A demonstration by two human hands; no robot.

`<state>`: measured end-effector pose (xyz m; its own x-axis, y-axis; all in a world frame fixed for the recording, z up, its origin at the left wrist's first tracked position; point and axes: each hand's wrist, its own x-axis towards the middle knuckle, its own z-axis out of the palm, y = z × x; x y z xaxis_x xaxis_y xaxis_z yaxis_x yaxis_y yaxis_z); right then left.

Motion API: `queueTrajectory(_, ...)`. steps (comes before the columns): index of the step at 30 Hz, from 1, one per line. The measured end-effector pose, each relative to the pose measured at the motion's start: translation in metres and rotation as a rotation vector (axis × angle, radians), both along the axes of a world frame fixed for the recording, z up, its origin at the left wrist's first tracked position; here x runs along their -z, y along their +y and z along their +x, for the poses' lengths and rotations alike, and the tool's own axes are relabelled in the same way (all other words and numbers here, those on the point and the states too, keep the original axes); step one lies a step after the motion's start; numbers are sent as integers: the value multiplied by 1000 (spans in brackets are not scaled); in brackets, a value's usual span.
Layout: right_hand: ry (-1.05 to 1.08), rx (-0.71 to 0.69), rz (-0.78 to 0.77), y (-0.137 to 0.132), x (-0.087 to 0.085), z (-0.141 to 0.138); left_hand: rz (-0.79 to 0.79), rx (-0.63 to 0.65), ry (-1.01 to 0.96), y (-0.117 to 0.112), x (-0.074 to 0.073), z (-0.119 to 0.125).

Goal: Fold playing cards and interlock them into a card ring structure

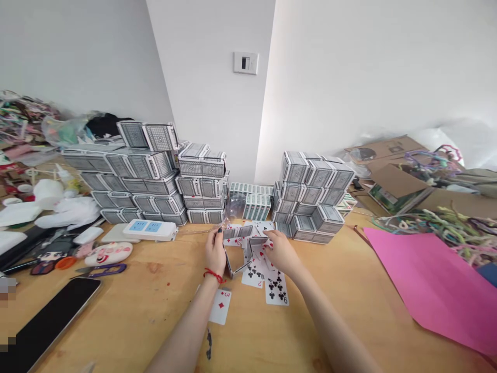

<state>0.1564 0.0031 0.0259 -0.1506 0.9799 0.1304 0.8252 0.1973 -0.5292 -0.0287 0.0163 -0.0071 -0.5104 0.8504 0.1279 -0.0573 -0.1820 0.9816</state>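
Observation:
Folded playing cards form an open box frame (237,234) above the middle of the table. My left hand (216,253), with a red cord on its wrist, is closed on the frame's left side. At the right side, my right hand (280,250) pinches a folded playing card (258,241) by the frame; its fingertips are partly hidden. Loose playing cards lie face up beneath, among them a nine of clubs (277,289). A three of diamonds (220,306) rests beside my left forearm.
Stacks of card-built blocks stand at the left (151,186) and right (310,191), with small card packs (257,206) between. A power strip (150,229), snips (101,270) and phone (52,321) lie left. Pink paper (423,280) and a cardboard box (404,186) are at right.

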Motion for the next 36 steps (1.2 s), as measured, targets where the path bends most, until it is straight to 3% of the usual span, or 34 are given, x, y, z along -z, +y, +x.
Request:
queueTrajectory(7,-12,172,50,-12,-25,-13,21,31,90,0,0,-2)
queueTrajectory(12,-97,75,-89,-30,-49,-26,43,38,93,0,0,0)
queueTrajectory(15,-222,4,-199,-38,-49,-35,30,-9,113,-3,-1,0)
queueTrajectory(19,-316,-32,-213,-40,-42,-38,6,-55,37,-8,-5,-2)
queueTrajectory(26,-277,-121,-216,-33,-47,-14,-1,93,-183,-7,-8,-1)
queueTrajectory(30,-301,-73,-259,-25,-45,-3,67,228,-156,-5,-2,3)
queueTrajectory(36,-386,81,-8,-27,-53,-8,44,355,-36,-7,-1,8)
